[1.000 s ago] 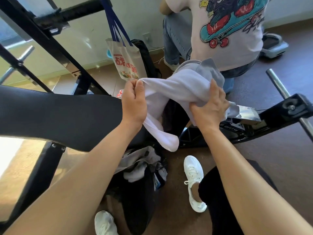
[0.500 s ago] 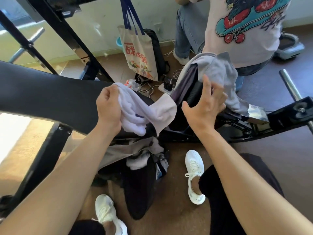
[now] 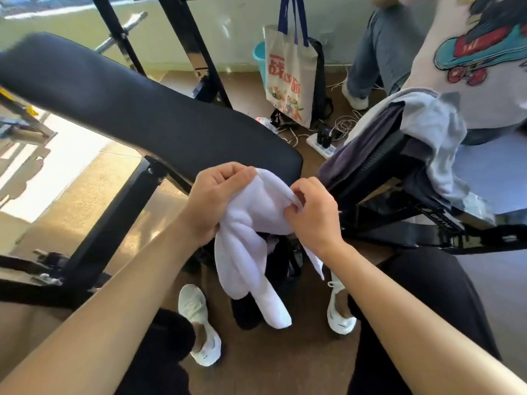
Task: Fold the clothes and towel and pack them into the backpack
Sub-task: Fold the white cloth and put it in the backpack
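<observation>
Centre frame: left hand (image 3: 216, 195) and right hand (image 3: 310, 212), both closed, gripping the bunched white terry towel (image 3: 251, 246).

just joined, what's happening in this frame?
A person holds a white towel bunched in both hands: the left hand grips its top, the right hand pinches an edge. It hangs loose, not folded, above a dark backpack on the floor between their feet. Grey and dark clothes lie draped over the bench part to the right, unpacked.
</observation>
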Demonstrator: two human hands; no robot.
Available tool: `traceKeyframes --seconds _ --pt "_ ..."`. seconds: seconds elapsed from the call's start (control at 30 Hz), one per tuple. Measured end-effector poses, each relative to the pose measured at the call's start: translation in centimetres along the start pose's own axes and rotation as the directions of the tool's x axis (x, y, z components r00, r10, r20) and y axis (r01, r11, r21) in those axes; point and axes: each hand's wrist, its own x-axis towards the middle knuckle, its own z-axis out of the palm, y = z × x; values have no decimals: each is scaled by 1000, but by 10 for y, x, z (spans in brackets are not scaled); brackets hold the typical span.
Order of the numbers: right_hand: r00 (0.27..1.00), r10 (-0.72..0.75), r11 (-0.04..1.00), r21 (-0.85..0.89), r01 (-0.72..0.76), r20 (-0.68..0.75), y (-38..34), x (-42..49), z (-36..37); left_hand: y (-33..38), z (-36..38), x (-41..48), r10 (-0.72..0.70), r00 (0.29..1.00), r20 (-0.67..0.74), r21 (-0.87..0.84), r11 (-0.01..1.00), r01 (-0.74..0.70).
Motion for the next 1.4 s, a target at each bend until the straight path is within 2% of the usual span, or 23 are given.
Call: traceKeyframes --seconds 0.2,0.27,0.37,0.47,0.53,0.67,0.8,0.97,1.07,1.13,1.3,1.4 --pt "992 76 973 -223 -51 101 15 -36 3 -52 -35 -66 -100 987 -128 66 992 109" --pt "983 131 956 -280 -91 126 20 -43 3 -72 -38 -89 -126 974 -186 27 991 133" --pt "949 242 944 -276 -182 201 21 -54 3 -102 -39 -114 -151 960 -236 7 988 157" --pt "892 353 925 -249 -287 283 21 -65 4 -136 -43 -130 -133 937 -323 119 977 179" --pt "888 360 926 -225 -303 286 17 -74 2 -149 -49 -132 -122 912 -391 205 955 215" --pt "946 287 938 -244 -246 150 12 -87 -16 -162 -60 -129 -70 888 -455 319 918 235" --pt "963 268 943 -199 -265 -12 21 -84 -32 -181 -73 -132 -69 850 -523 465 812 352" --pt "911 413 860 -318 -398 -24 38 -82 -35 -191 -83 -134 -182 762 -621 374 786 492" --pt "868 494 778 -421 -466 -48 43 -81 -35 -195 -89 -137 -230 731 -643 288 811 509" --pt "850 518 749 -429 -504 -93 43 -78 -37 -196 -89 -138 -219 720 -658 283 814 507" --pt "760 610 742 -174 -647 -226 38 -68 -46 -194 -82 -139 -170 658 -734 295 792 534" --pt "704 675 721 -6 -693 -219 44 -66 -49 -194 -83 -139 -189 616 -764 228 815 533"
